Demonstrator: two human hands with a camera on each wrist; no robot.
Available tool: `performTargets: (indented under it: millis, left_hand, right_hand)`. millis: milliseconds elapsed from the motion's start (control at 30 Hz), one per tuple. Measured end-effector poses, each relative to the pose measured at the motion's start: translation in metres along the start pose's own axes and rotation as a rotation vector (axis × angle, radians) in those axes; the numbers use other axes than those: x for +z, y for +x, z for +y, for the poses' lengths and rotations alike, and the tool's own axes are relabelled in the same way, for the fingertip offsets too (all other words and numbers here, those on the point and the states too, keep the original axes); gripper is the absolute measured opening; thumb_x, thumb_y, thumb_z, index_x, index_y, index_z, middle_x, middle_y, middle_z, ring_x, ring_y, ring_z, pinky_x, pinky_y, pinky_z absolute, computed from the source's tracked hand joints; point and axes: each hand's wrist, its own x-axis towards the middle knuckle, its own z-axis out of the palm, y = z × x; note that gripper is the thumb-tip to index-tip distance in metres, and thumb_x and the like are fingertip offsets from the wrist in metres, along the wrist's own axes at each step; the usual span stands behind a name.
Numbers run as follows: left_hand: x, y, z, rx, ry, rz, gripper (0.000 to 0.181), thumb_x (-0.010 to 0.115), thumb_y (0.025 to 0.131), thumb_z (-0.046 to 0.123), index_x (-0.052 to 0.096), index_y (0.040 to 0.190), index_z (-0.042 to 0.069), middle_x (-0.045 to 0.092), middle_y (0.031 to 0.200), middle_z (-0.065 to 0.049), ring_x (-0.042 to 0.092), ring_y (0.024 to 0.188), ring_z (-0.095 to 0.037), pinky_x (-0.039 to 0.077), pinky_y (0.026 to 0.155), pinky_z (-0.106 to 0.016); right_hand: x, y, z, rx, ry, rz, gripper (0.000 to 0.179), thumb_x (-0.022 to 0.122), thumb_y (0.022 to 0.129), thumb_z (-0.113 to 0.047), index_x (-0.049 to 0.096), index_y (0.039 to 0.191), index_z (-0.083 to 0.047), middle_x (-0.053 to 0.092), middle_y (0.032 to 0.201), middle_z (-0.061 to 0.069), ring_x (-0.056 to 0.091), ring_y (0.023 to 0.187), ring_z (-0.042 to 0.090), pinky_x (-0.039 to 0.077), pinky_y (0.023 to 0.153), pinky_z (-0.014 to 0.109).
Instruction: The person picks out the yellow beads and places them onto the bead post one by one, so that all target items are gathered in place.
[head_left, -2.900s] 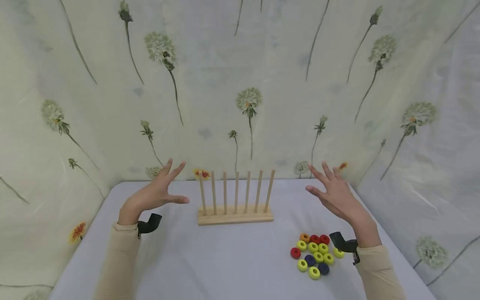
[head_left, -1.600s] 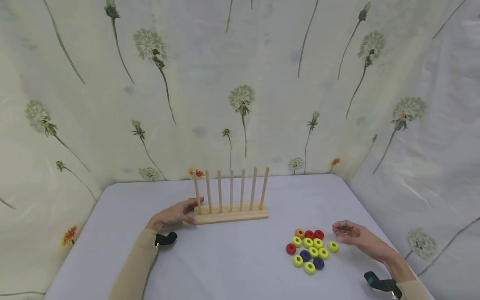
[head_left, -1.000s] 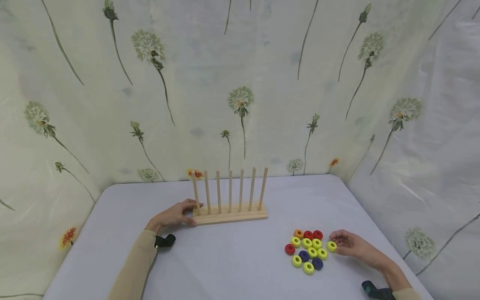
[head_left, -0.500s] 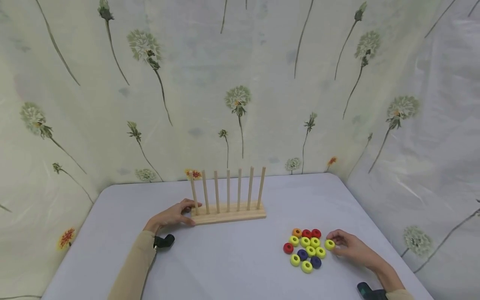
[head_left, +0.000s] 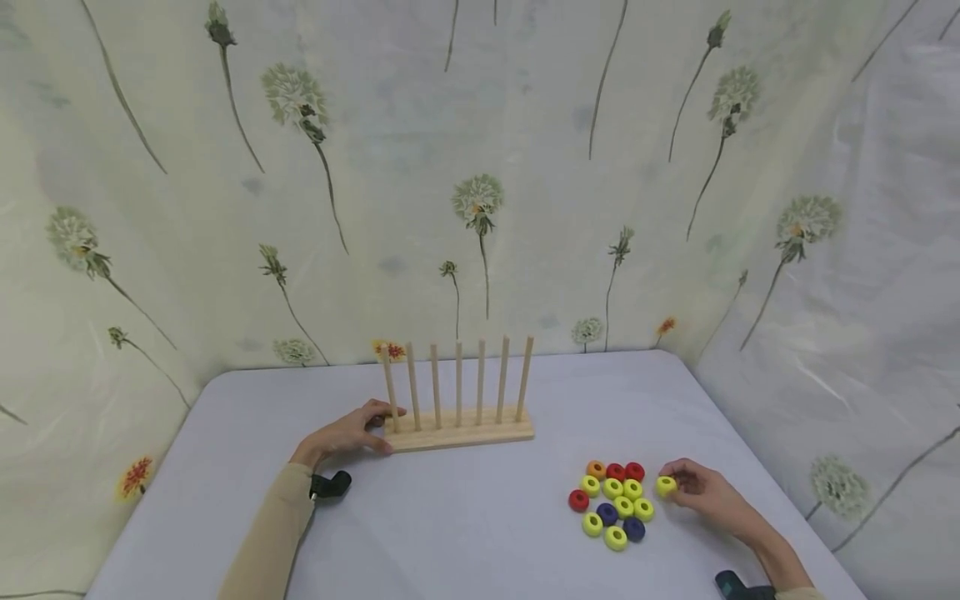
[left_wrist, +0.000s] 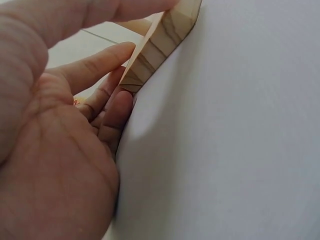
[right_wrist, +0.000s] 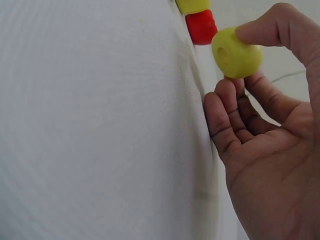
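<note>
My left hand (head_left: 347, 434) grips the left end of a wooden peg stand (head_left: 465, 435), thumb at the front edge and fingers behind. Several upright pegs rise from its long base, all bare. In the left wrist view, the base's end face (left_wrist: 157, 50) sits between thumb and fingers. At the right, my right hand (head_left: 708, 497) pinches a yellow bead (head_left: 666, 487) with a hole through it. The right wrist view shows this bead (right_wrist: 236, 54) between thumb and fingertips, the other fingers curled near the tabletop.
Left of the right hand lies a group of loose beads: yellow ones (head_left: 623, 507), red ones (head_left: 578, 500), dark blue ones (head_left: 633, 529) and an orange one (head_left: 596, 471). They rest on a white table (head_left: 450, 533). A flower-printed curtain (head_left: 405, 167) stands behind the table.
Both raised hands have come down to the table. The left has taken hold of the peg stand's end. The right has reached the outermost yellow bead, pinched it and tilted it up slightly.
</note>
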Motion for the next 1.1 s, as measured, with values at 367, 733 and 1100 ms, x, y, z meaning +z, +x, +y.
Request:
performTargets:
  millis: [367, 733, 1100]
  left_hand:
    - [0.001, -0.001, 0.000, -0.018, -0.015, 0.016, 0.064, 0.083, 0.075, 0.024, 0.055, 0.133, 0.020, 0.040, 0.132, -0.010, 0.041, 0.123, -0.028, 0.031, 0.104, -0.046]
    - [0.000, 0.001, -0.001, -0.017, -0.007, 0.025, 0.065, 0.083, 0.074, 0.026, 0.055, 0.133, 0.021, 0.042, 0.131, -0.009, 0.041, 0.127, -0.029, 0.029, 0.107, -0.050]
    - [-0.001, 0.003, -0.002, -0.012, -0.010, 0.024, 0.066, 0.083, 0.075, 0.026, 0.054, 0.134, 0.019, 0.041, 0.134, -0.010, 0.041, 0.128, -0.030, 0.028, 0.108, -0.052]
  right_hand:
    - [-0.009, 0.013, -0.018, -0.065, 0.032, 0.101, 0.040, 0.070, 0.089, -0.026, 0.055, 0.118, -0.003, 0.058, 0.116, 0.011, 0.058, 0.099, 0.006, 0.051, 0.081, 0.020]
    - [-0.011, 0.047, -0.095, -0.277, 0.169, 0.161, 0.037, 0.063, 0.095, -0.028, 0.051, 0.119, -0.003, 0.055, 0.115, 0.006, 0.054, 0.101, -0.008, 0.049, 0.082, 0.013]
    - [-0.003, 0.080, -0.177, -0.429, 0.245, 0.192, 0.035, 0.064, 0.094, -0.022, 0.052, 0.118, 0.000, 0.055, 0.114, 0.009, 0.056, 0.101, 0.001, 0.048, 0.082, 0.011]
